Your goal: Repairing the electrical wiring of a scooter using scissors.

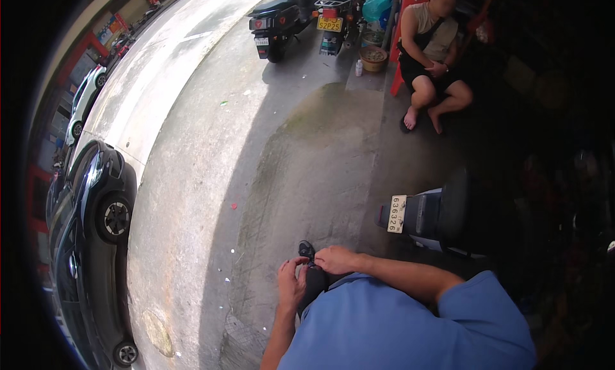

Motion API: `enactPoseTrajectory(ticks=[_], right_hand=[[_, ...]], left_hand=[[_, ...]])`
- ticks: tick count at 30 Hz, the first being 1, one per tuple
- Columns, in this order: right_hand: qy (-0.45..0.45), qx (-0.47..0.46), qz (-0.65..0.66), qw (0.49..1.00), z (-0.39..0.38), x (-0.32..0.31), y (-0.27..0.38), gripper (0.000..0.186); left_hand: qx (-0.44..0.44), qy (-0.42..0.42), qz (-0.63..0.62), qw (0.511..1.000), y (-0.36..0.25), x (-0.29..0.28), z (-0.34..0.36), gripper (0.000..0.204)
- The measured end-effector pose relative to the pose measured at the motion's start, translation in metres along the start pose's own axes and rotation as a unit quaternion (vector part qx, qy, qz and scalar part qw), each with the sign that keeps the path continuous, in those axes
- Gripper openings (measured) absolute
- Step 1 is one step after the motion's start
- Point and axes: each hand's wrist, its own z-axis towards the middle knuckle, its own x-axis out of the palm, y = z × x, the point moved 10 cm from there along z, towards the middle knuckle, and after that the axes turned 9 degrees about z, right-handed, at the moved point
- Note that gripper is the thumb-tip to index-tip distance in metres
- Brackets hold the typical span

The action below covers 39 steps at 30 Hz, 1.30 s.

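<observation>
My left hand (292, 281) and my right hand (336, 260) are held close together in front of my body, above my dark trouser leg (314, 285). Both hands have their fingers bent in a pinch, and the fingertips nearly meet. Whatever lies between them, if anything, is too small and dark to name. Just beyond the fingertips a black shoe (306, 248) shows on the ground.
A parked scooter (423, 215) stands close on the right, its rear toward me. Ahead are another scooter (274, 29), a motorcycle (333, 24) and a basket (373, 58). A seated person (429, 56) is at the far right. A dark car (90, 242) stands left.
</observation>
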Motion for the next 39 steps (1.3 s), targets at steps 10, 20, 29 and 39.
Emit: enactPoseTrajectory(ticks=[10, 20, 29, 39], right_hand=[[-0.251, 0.084, 0.21, 0.941, 0.08, -0.093, -0.037, 0.032], [-0.38, 0.065, 0.399, 0.832, 0.119, -0.24, -0.119, 0.029], [-0.482, 0.053, 0.511, 0.71, 0.067, -0.408, -0.194, 0.025], [-0.733, 0.074, 0.482, 0.474, -0.034, -0.49, -0.369, 0.024]], left_hand=[[0.146, 0.382, 0.074, 0.91, -0.021, 0.068, 0.175, 0.012], [0.184, 0.424, -0.05, 0.885, -0.104, 0.157, 0.325, 0.011], [0.193, 0.568, -0.04, 0.799, -0.26, 0.285, 0.425, 0.022], [0.258, 0.69, 0.062, 0.674, -0.402, 0.497, 0.452, 0.018]])
